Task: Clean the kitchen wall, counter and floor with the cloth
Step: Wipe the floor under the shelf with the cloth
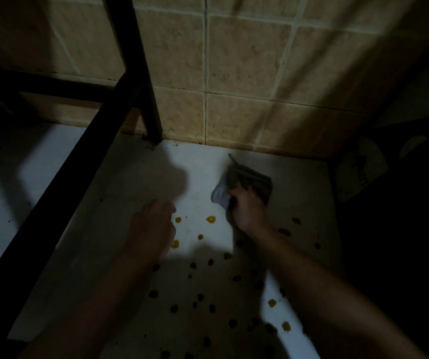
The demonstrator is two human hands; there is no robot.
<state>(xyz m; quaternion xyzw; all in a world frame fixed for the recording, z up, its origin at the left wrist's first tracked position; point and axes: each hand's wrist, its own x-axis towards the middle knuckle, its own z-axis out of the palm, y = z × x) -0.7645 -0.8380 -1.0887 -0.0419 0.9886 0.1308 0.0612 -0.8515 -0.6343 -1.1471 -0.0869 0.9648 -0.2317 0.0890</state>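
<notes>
No legible text anywhere.

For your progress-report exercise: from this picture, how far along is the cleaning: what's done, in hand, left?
Done: the white floor strip by the tiled wall looks spot-free. In hand: the right hand grips the cloth there; the left hand rests on the floor. Left: many orange spots nearer the person.

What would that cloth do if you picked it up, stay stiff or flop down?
Probably floppy: the cloth bunches into folds where the right hand grips it. It likely feels light, since one hand holds it. It may slide easily over the smooth white floor.
</notes>
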